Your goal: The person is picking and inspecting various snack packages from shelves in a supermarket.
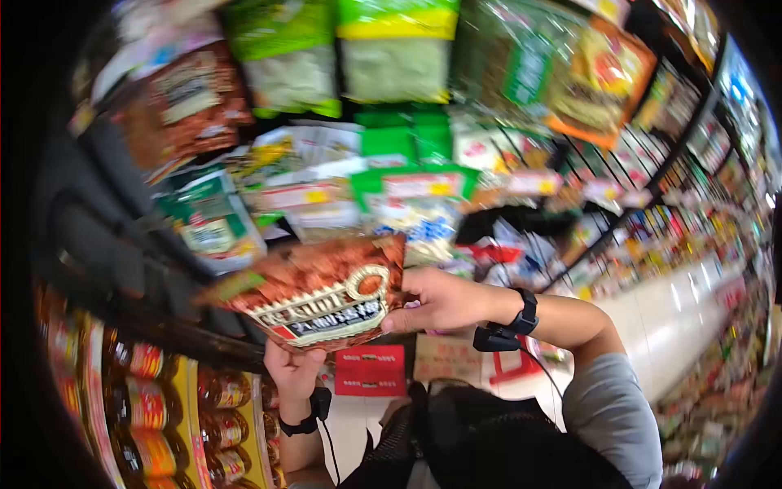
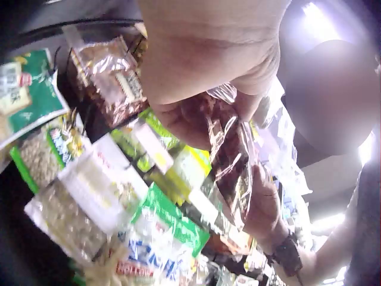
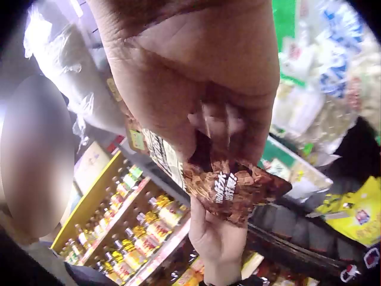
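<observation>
The brown bag was up in the air between the two hands, near the low edge of the dark rack. It looked light, soft and a bit slick, so it would likely bend and slip if held loosely. I'd say the side edge and the bottom edge were the best spots to take it — a hard squeeze in the middle might crush what was inside.

The right hand gripped the side edge, its thumb on the front and its fingers bent behind. The left hand pinched the bottom edge — the fingers were nearly closed, with only the bag between them.
</observation>
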The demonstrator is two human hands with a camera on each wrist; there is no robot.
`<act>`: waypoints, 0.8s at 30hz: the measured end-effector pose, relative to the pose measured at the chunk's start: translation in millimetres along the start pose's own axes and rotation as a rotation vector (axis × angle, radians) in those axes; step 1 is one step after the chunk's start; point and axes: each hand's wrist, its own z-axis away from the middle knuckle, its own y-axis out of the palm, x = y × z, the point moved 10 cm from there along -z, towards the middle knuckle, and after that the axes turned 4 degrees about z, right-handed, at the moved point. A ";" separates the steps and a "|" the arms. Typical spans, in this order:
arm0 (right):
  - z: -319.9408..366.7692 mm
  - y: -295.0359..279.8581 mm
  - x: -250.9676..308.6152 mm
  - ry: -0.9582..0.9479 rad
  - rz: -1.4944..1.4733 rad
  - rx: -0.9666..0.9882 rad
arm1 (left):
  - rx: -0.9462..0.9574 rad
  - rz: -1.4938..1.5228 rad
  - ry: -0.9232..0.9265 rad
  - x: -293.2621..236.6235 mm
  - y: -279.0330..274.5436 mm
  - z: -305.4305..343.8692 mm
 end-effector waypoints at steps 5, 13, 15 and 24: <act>153.2 -4.9 -141.2 0.232 -0.048 -0.448 | 0.466 -0.086 -0.397 158.6 98.9 45.6; 395.8 58.4 -257.4 0.653 -0.288 -0.865 | 1.087 -0.028 -0.737 328.6 276.6 185.3; 433.8 63.5 -249.1 0.634 -0.160 -0.953 | 1.174 -0.012 -0.743 353.9 309.7 218.2; 603.7 100.0 -305.2 0.710 -0.517 -1.263 | 1.300 -0.019 -0.843 381.3 443.3 307.4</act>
